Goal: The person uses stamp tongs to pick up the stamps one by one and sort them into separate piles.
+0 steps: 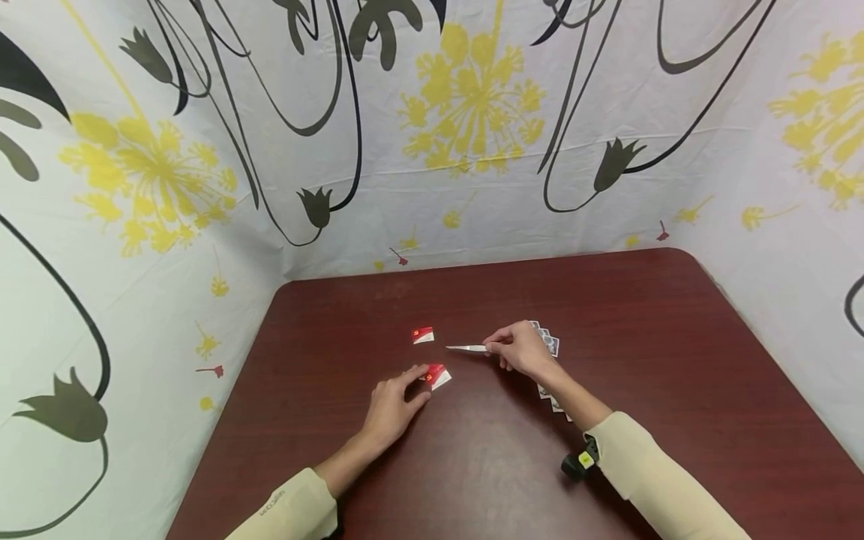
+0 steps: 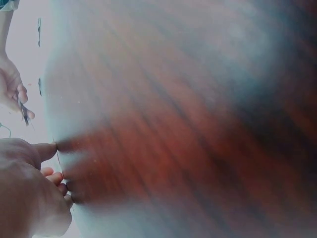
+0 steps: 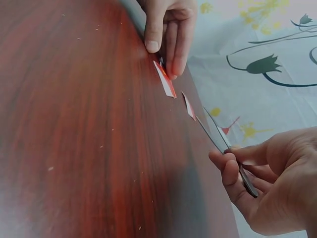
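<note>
In the head view, my right hand (image 1: 520, 349) holds a pair of metal tweezers (image 1: 467, 348), pinched between thumb and fingers. Their tips point left, over the table; the right wrist view shows the two tweezer prongs (image 3: 214, 136) spread apart with nothing between them. My left hand (image 1: 391, 405) rests its fingertips on a small red-and-white card (image 1: 439, 376), with the thumb on the table beside it. A second red-and-white card (image 1: 423, 335) lies farther back, touched by neither hand. In the left wrist view the card under my left fingers is hidden.
Small grey-and-white picture cards (image 1: 552, 346) lie overlapped in a row, partly covered by my right hand and forearm. The dark red wooden table (image 1: 641, 322) has rounded back corners. A patterned white cloth (image 1: 472, 217) hangs behind it. A black wrist camera (image 1: 576, 466) sits below my right sleeve.
</note>
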A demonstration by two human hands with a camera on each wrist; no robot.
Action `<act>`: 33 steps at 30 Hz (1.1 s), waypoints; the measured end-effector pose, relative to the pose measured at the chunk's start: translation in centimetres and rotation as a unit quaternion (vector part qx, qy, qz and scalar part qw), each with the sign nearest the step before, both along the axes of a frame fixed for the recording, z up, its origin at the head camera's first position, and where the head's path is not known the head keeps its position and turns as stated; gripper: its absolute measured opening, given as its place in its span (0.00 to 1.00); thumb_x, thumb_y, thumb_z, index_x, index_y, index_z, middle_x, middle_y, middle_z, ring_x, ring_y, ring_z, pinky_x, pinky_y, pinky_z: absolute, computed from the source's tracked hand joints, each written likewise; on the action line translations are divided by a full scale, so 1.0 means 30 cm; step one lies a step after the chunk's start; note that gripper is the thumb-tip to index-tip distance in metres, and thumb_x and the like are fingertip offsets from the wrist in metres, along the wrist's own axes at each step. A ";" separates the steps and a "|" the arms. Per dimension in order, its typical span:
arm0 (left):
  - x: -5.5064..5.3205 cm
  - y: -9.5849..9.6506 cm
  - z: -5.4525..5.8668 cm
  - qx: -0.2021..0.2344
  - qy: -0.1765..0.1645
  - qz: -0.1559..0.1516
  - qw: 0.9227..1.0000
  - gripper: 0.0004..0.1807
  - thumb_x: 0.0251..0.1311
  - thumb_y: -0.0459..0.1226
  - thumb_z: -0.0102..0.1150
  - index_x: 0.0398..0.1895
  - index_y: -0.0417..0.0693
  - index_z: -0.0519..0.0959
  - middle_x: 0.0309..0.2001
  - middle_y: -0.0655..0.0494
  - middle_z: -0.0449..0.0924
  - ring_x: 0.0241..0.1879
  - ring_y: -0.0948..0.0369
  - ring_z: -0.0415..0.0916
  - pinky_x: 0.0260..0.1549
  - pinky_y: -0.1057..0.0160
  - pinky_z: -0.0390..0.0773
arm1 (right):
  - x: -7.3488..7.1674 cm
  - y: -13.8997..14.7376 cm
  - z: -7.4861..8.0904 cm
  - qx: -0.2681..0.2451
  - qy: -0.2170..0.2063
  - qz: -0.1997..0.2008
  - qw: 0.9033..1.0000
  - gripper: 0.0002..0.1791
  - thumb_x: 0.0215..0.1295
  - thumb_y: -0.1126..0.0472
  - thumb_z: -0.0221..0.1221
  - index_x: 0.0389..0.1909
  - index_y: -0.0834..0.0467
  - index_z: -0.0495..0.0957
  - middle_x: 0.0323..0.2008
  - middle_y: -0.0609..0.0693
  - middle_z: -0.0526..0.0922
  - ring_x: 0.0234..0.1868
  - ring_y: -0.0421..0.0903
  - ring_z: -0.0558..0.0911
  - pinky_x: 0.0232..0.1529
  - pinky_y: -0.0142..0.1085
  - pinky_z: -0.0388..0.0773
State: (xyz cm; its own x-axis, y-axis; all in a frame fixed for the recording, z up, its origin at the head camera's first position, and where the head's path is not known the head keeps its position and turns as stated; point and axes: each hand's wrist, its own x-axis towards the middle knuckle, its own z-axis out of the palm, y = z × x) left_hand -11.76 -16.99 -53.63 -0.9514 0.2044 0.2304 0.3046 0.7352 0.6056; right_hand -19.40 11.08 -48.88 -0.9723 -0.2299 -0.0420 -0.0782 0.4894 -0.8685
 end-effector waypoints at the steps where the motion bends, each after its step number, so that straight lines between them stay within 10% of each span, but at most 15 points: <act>1: 0.000 -0.001 0.001 0.001 -0.001 0.000 1.000 0.27 0.63 0.37 0.77 0.66 0.50 0.84 0.63 0.47 0.84 0.64 0.50 0.81 0.61 0.44 0.80 | 0.006 0.005 0.003 -0.002 -0.001 0.009 1.000 0.07 0.73 0.69 0.65 0.40 0.67 0.90 0.28 0.62 0.89 0.14 0.41 0.78 0.19 0.35 0.79; 33: -0.005 0.001 -0.002 -0.003 -0.004 -0.003 1.000 0.26 0.64 0.38 0.76 0.65 0.51 0.85 0.63 0.54 0.84 0.66 0.52 0.79 0.62 0.43 0.78 | 0.060 0.014 -0.030 -0.027 -0.021 0.066 0.997 0.05 0.71 0.72 0.65 0.39 0.69 0.90 0.28 0.59 0.90 0.14 0.42 0.77 0.18 0.36 0.78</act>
